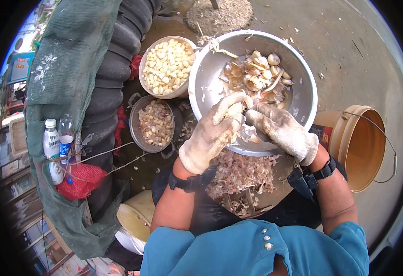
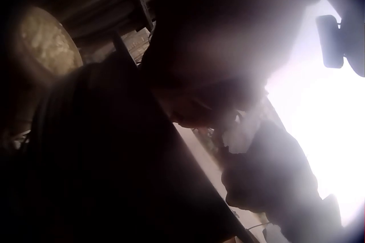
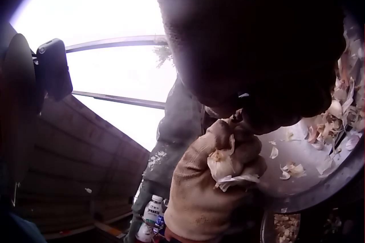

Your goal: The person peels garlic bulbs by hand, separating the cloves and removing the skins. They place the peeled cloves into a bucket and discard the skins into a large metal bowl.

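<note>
Both hands wear off-white, soiled gloves and meet over the near side of a wide metal basin (image 1: 308,76). My left hand (image 1: 208,138) grips a partly peeled garlic bulb (image 3: 221,165), its loose skin hanging off. Close against it, my right hand (image 1: 285,129) has curled fingers and pinches a small dark tool (image 3: 236,116) whose tip points at the bulb; most of it is hidden in the glove. Whole garlic bulbs (image 1: 258,79) and loose cloves lie in the basin. The left wrist view is very dark.
Left of the basin stand a bucket of peeled cloves (image 1: 168,66) and a smaller pot of unpeeled cloves (image 1: 155,123). Garlic skins (image 1: 245,172) pile up below the basin. An orange-tan bucket (image 1: 365,147) lies tipped at right. Bottles (image 1: 51,142) hang at left.
</note>
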`<state>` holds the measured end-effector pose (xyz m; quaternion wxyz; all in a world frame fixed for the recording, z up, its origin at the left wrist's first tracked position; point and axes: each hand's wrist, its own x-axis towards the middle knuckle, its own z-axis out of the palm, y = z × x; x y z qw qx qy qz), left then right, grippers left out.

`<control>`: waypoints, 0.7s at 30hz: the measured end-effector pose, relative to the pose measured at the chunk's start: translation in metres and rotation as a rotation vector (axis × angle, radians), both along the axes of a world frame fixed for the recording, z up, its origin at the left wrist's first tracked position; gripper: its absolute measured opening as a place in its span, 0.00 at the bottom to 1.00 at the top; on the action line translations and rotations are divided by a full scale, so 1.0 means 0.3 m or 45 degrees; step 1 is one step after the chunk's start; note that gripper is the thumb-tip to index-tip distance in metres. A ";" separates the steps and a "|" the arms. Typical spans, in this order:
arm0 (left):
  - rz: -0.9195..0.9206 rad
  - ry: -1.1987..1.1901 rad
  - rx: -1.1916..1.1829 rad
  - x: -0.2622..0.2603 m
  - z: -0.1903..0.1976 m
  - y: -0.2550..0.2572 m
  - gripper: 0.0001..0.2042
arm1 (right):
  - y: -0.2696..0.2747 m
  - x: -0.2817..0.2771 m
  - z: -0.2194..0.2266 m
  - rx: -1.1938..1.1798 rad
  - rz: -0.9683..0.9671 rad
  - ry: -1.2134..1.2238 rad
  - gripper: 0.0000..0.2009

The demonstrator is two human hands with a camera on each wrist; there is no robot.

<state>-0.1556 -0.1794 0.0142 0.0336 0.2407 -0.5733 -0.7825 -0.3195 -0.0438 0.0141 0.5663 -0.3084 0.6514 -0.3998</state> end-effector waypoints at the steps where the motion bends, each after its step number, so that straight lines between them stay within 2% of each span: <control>1: -0.001 -0.001 0.001 0.001 -0.001 -0.007 0.21 | 0.003 0.000 -0.001 -0.045 0.016 0.007 0.25; 3: -0.078 -0.010 0.223 -0.001 -0.004 -0.020 0.22 | 0.010 0.000 -0.017 -0.105 0.030 0.045 0.26; 4: -0.078 -0.010 0.224 -0.002 -0.015 -0.013 0.22 | 0.012 0.000 -0.023 -0.167 0.044 0.084 0.26; 6: 0.009 0.043 0.169 -0.006 -0.044 0.005 0.31 | 0.002 0.000 -0.005 -0.090 0.057 0.060 0.26; 8: -0.009 0.040 0.146 -0.006 -0.044 0.003 0.31 | 0.000 0.000 0.000 -0.014 0.069 0.037 0.26; 14: -0.117 0.015 0.005 0.011 -0.039 -0.017 0.28 | 0.009 -0.003 -0.005 -0.105 0.092 0.121 0.26; 16: -0.153 0.008 -0.042 0.017 -0.037 -0.025 0.27 | 0.012 -0.003 -0.013 -0.132 0.082 0.031 0.22; 19: -0.207 -0.004 -0.114 0.025 -0.032 -0.034 0.25 | 0.008 0.000 0.027 -0.007 0.064 -0.081 0.22; 21: -0.246 -0.010 -0.160 0.023 -0.033 -0.033 0.24 | 0.009 -0.001 0.012 -0.079 0.070 -0.042 0.22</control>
